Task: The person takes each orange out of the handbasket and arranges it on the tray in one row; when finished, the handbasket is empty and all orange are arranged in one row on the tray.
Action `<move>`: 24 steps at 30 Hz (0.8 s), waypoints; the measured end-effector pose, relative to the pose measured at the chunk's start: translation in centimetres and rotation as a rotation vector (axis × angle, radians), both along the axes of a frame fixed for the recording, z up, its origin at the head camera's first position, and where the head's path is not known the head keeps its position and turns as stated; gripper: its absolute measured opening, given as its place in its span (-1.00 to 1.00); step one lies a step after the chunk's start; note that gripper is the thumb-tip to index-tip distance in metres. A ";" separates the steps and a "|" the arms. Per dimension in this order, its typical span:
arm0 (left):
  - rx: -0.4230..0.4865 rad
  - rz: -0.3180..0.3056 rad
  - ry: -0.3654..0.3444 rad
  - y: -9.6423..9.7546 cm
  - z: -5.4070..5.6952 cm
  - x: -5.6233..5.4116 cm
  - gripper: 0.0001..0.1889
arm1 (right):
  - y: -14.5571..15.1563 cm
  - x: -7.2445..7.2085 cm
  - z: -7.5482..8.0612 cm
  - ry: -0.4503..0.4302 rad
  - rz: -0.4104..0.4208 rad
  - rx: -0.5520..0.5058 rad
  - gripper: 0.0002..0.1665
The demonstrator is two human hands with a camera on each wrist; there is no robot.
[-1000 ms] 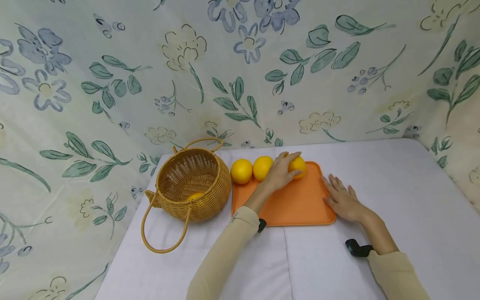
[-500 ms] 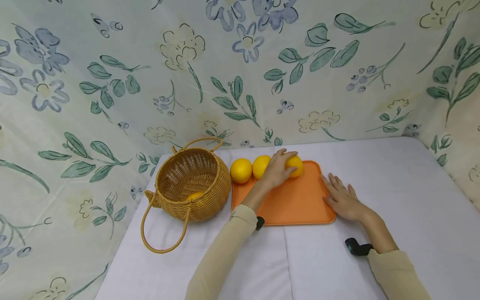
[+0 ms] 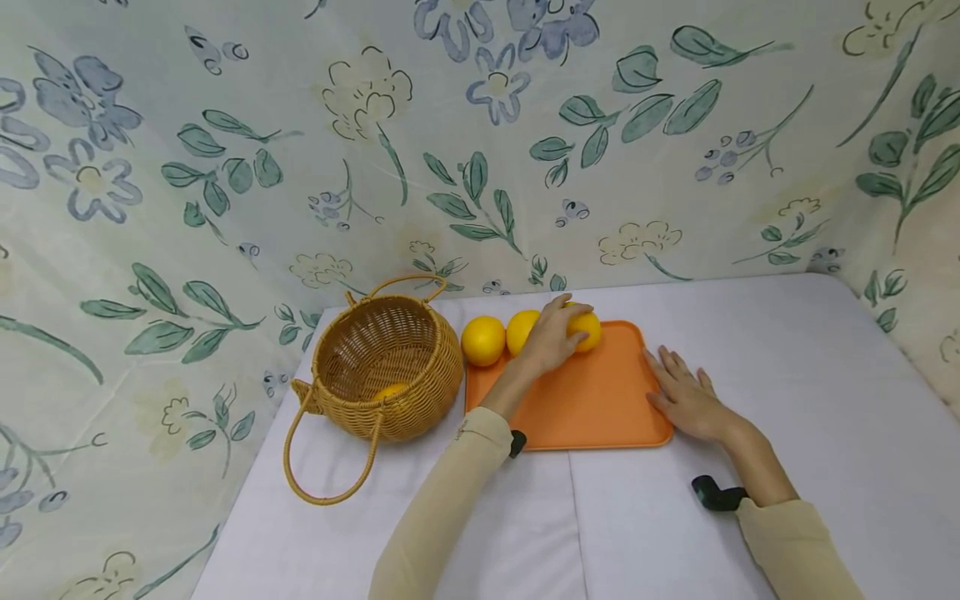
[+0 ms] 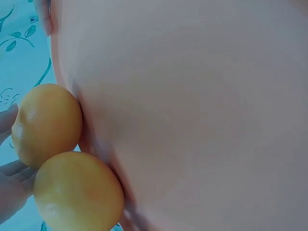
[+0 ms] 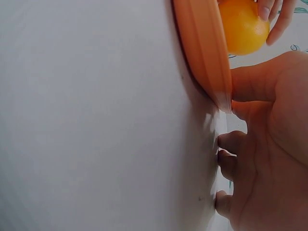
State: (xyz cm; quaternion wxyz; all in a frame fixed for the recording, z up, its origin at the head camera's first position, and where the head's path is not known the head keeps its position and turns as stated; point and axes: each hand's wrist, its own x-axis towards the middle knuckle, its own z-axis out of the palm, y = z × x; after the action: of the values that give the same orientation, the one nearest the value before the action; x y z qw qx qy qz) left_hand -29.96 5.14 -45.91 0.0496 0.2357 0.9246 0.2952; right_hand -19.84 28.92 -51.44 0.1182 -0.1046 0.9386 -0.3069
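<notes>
The left hand point(image 3: 551, 337) is gripping an orange point(image 3: 588, 331), thumb on the near side and fingers reaching behind. That orange is showing over the tray's far side, right of its middle; whether it is touching the tray, I cannot tell. The right hand point(image 3: 690, 404) is lying at the tray's right edge, fingers extended and spread, thumb touching the rim. Along the far side of the tray point(image 3: 600, 408), the middle orange point(image 3: 522, 329) and the left orange point(image 3: 483, 342) are sitting. Left of the tray, the basket point(image 3: 423, 404) is standing with a partly hidden fruit point(image 3: 390, 391) inside. White cloth point(image 3: 795, 358) is lying under the tray; behind it, a floral backdrop point(image 3: 495, 167) is hanging.
</notes>
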 end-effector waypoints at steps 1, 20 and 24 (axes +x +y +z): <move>0.000 -0.001 -0.001 0.0 0.0 0.0 -0.56 | 0.0 0.0 0.0 0.001 0.000 0.000 -0.12; 0.063 -0.034 0.046 -3.3 3.2 1.3 -0.47 | -0.2 0.2 -0.2 -0.005 -0.008 -0.008 -0.12; 0.110 -0.051 0.057 -5.6 5.7 2.8 -0.47 | -0.2 0.2 -0.2 -0.003 -0.011 -0.009 -0.11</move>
State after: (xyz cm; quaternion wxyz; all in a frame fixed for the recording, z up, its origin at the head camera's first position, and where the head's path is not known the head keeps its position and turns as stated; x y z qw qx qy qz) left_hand -27.12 -0.43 -40.20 0.0175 0.2700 0.9017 0.3374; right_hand -19.63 28.73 -51.60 0.1177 -0.0995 0.9375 -0.3119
